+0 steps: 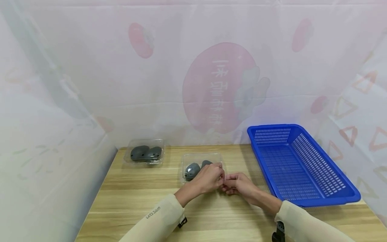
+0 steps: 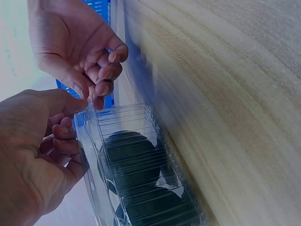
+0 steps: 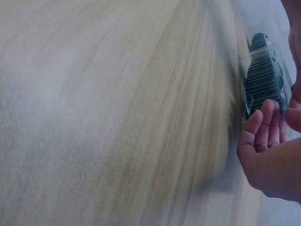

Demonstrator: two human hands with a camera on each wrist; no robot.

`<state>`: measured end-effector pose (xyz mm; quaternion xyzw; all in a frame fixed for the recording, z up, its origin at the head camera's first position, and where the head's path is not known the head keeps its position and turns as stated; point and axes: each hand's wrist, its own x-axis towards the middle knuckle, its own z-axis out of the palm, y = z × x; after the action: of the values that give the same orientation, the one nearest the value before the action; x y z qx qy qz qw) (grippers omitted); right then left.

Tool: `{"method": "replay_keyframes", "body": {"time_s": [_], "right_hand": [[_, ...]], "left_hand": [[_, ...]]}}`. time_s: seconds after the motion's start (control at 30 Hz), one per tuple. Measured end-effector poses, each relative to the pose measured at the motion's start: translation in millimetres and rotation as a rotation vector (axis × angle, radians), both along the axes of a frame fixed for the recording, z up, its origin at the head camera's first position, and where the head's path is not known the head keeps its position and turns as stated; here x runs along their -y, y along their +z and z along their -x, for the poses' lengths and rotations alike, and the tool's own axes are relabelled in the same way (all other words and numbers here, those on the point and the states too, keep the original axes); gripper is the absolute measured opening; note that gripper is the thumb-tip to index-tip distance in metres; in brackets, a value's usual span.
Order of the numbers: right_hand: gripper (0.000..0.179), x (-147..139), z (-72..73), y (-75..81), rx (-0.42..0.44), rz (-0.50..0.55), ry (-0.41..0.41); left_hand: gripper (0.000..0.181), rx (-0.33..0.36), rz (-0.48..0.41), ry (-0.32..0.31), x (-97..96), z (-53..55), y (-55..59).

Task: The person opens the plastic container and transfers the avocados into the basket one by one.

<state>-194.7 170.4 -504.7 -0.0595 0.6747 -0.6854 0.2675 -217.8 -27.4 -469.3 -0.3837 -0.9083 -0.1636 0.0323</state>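
Observation:
A clear plastic clamshell box (image 1: 199, 155) stands on the wooden table in front of me, with dark grey, smooth rounded pieces (image 1: 192, 171) inside it. At the box's near right corner, my left hand (image 1: 209, 178) pinches the rim between thumb and fingers. Facing it, my right hand (image 1: 242, 187) pinches the same corner, its fingers curled, as the left wrist view shows. In that view the ribbed side wall of the box lies over the dark pieces (image 2: 131, 160). The right wrist view shows the right hand's curled fingers (image 3: 268, 125) beside the box; its thumb contact is hidden there.
A second clear box (image 1: 144, 142) with similar dark pieces stands at the table's back left. On the right lies a large blue plastic basket (image 1: 266, 174) with slotted walls. A printed cloth (image 1: 163, 84) hangs behind and beside the table (image 1: 133, 205).

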Motion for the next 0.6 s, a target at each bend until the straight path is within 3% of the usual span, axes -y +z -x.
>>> {"method": "replay_keyframes", "body": {"time_s": [0.23, 0.6], "right_hand": [[0.015, 0.1, -0.9, -0.6, 0.063, 0.042, -0.022], [0.014, 4.7, -0.9, -2.2, 0.076, 0.053, -0.075]], "left_hand": [[0.008, 0.003, -0.009, 0.000, -0.3, 0.0, -0.4], [0.008, -0.017, -0.004, 0.002, -0.4, 1.0, -0.9]]}}
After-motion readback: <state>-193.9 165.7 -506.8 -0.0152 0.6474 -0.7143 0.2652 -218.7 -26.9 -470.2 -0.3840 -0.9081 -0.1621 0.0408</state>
